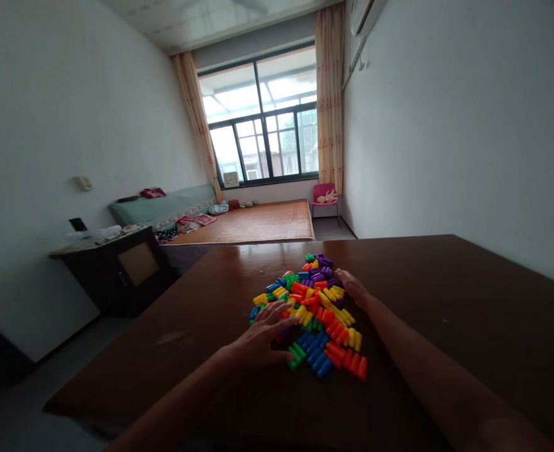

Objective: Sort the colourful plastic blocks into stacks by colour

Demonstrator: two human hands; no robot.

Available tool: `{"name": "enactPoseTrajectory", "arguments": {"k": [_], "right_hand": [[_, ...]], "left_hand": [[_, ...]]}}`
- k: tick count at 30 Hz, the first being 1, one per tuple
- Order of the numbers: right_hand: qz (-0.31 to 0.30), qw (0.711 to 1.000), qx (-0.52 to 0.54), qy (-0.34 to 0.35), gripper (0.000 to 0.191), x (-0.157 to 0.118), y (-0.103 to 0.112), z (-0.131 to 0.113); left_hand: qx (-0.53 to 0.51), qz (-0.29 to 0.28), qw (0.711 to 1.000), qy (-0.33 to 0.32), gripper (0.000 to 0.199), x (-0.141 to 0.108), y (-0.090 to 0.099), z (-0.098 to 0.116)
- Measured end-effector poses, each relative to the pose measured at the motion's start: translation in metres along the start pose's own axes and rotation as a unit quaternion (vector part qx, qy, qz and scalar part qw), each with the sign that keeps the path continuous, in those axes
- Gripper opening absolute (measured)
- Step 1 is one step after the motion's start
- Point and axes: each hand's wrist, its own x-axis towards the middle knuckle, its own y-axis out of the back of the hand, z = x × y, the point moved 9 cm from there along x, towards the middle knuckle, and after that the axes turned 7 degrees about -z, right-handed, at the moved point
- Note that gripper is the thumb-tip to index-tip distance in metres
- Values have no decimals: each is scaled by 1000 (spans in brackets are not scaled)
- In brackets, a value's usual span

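Observation:
A loose heap of small plastic toy blocks (312, 300) in red, yellow, blue, green and purple lies on the brown table (436, 314). My left hand (262, 336) is at the heap's near left side, fingers spread over some blocks, the thumb close to a green block (297, 356). Whether its fingertips press on the blocks cannot be made out. On the far right side, my right hand (352, 287) stands on its edge beside the purple blocks (322, 274), fingers stretched forward. Nothing shows in its grasp.
Beyond the table is a bed (262, 220) with a brown mat and some cloths. A dark cabinet (117, 270) carries small items at the left. A pink chair (324, 196) holding a doll stands by the window. A white wall (455, 125) runs along the right.

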Motion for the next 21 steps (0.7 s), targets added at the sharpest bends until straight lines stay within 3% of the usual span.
{"name": "enactPoseTrajectory", "arguments": {"k": [4,7,10,14,17,21], "right_hand": [[28,1000,6,-3,49,-23,14,4],[22,1000,5,14,49,-37,13,-4],[23,998,-37,40,49,-47,12,-18],[48,994,-74,57,51,-56,17,-28],[79,995,-49,42,53,-58,27,-24],[102,994,-48,16,57,-59,38,-15]], "left_hand": [[40,-38,997,-47,79,-1,-24,27],[74,-21,995,-66,68,20,-32,38],[107,19,992,-59,59,48,-34,35],[139,69,988,-21,57,71,-35,24],[124,116,985,33,53,70,-26,8],[48,192,974,115,48,46,-4,-46]]}}
